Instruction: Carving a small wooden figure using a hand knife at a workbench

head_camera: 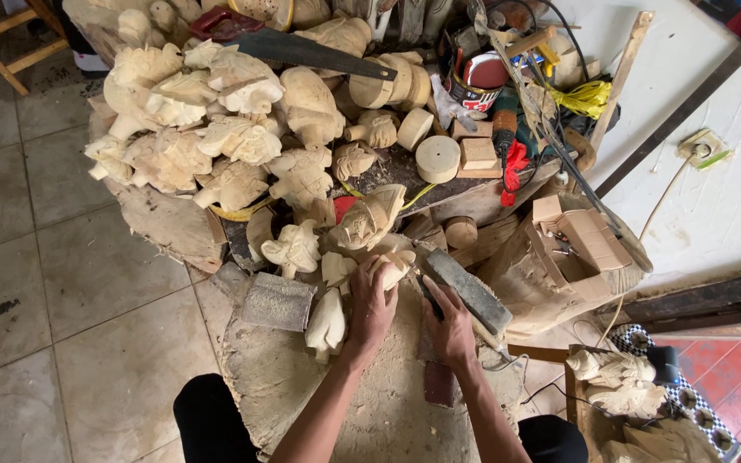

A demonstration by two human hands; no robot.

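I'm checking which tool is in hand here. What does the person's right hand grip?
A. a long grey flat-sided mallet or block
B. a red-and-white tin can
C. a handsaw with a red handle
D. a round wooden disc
A: the right hand closes around the handle end of the long grey flat-sided block, while the left hand rests on a pale carved wooden figure; the saw lies far up on the pile.

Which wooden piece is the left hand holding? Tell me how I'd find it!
Start at the big heap of pale carved wooden figures, then look down toward the person. On the dusty stump work block, the left hand grips one pale carved wooden figure. It is the only carving with fingers wrapped round it.
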